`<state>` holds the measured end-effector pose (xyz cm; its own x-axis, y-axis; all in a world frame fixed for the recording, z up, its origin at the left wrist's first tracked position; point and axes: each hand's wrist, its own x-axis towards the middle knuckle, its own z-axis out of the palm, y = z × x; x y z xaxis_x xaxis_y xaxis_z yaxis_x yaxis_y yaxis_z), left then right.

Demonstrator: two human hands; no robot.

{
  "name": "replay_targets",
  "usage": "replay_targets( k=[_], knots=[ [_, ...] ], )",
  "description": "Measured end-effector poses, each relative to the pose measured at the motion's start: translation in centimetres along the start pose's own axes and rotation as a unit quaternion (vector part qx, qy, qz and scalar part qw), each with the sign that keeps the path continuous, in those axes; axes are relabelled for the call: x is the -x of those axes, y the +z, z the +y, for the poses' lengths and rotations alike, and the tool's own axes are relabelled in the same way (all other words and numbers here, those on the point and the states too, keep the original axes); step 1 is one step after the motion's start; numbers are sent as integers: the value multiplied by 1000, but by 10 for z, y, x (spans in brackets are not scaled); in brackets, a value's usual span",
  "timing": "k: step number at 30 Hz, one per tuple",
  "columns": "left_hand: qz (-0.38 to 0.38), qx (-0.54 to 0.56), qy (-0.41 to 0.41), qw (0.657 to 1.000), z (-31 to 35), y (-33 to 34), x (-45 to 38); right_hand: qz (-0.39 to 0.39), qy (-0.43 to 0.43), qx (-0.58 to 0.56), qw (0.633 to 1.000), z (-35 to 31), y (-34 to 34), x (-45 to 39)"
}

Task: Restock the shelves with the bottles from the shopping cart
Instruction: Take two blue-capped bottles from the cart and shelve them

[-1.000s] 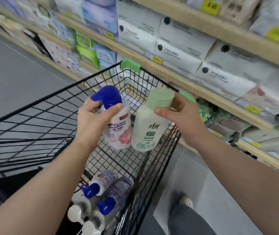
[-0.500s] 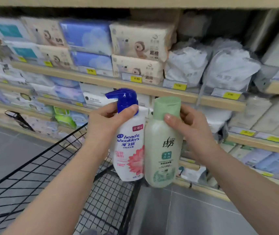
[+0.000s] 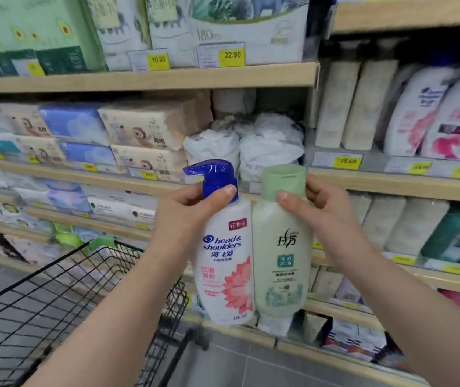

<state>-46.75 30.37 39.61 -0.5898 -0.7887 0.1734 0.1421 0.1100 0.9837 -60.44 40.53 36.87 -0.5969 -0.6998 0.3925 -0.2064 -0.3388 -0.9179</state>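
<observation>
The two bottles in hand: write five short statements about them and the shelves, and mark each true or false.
1. The left hand grips the white bottle just below its blue pump. True.
2. The right hand holds a blue bottle. False: it holds the pale green bottle near its cap.
3. The two bottles are held side by side, upright. True.
4. Both bottles already stand on a shelf. False: both are in the air, in front of the shelves.
5. Similar white bottles with pink flowers stand on the shelf at upper right. True.
</observation>
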Motion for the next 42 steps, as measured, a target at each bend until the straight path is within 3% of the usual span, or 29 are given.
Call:
replay_targets(
  k=[11, 28, 35, 42],
  knots=[
    [-55, -23, 0, 998, 15, 103, -10, 40, -20, 24, 999, -27, -103, 1],
    [-219, 37, 33, 974, 27, 220, -43, 165, -41, 115, 979, -61, -205, 9],
    [-238, 45, 71, 968, 37, 298, -39, 141, -57, 136, 979, -82, -283, 10],
    [-205, 50, 114, 971, 51, 383, -29, 91, -81, 186, 975, -111, -373, 3]
  ],
)
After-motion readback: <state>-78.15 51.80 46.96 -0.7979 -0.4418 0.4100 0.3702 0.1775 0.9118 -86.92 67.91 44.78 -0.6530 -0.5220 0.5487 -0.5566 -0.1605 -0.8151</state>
